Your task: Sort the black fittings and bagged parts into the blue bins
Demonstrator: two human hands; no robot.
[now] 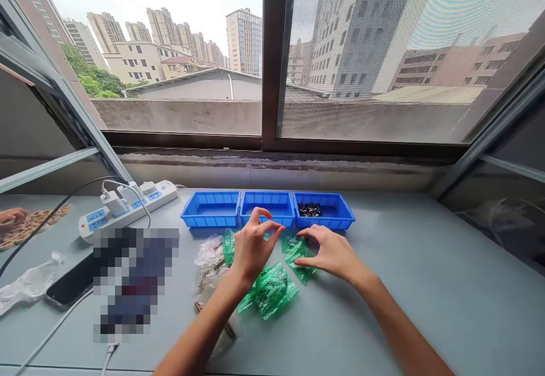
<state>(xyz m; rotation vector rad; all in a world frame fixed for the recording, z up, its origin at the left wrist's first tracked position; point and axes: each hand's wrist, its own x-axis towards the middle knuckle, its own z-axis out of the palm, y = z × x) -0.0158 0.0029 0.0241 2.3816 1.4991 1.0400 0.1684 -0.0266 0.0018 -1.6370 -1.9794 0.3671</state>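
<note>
Fingers [307, 262] curved near crinkly, shiny green packets [276, 292].

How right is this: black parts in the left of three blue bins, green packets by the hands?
Not left: the head view shows black parts in the right bin. Three blue bins, green packets by the hands: correct.
</note>
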